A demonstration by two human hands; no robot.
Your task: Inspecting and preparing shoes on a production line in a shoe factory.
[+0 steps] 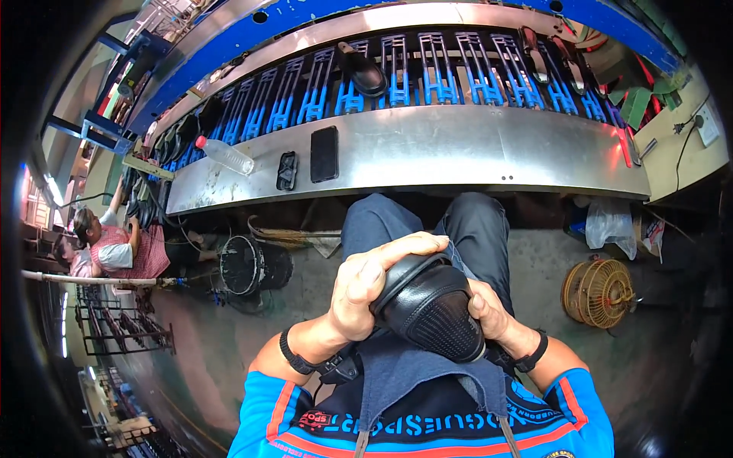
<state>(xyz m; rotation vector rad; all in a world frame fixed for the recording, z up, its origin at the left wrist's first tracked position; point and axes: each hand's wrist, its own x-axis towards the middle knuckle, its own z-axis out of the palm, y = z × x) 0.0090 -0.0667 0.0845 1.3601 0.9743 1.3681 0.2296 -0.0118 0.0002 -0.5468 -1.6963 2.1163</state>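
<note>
Above my lap I hold a black leather shoe (pixel 431 311), its toe patterned with small perforations and pointing down toward my body. My left hand (pixel 366 282) is wrapped over its left side and far end, thumb and fingers pressed on the leather. On the other side my right hand (pixel 490 307) grips the shoe, with the thumb on its edge; most of its fingers are hidden behind the shoe. A dark apron (pixel 427 382) lies just beneath the toe.
Ahead runs a metal ledge (pixel 427 149) bearing a clear bottle (pixel 225 155), a black phone (pixel 324 154) and a small black object (pixel 287 170). Beyond, blue racks (pixel 439 72) carry another shoe (pixel 363 70). A bucket (pixel 241 266) and co-workers (pixel 126 248) are left; a round wicker cage (pixel 599 293) sits right.
</note>
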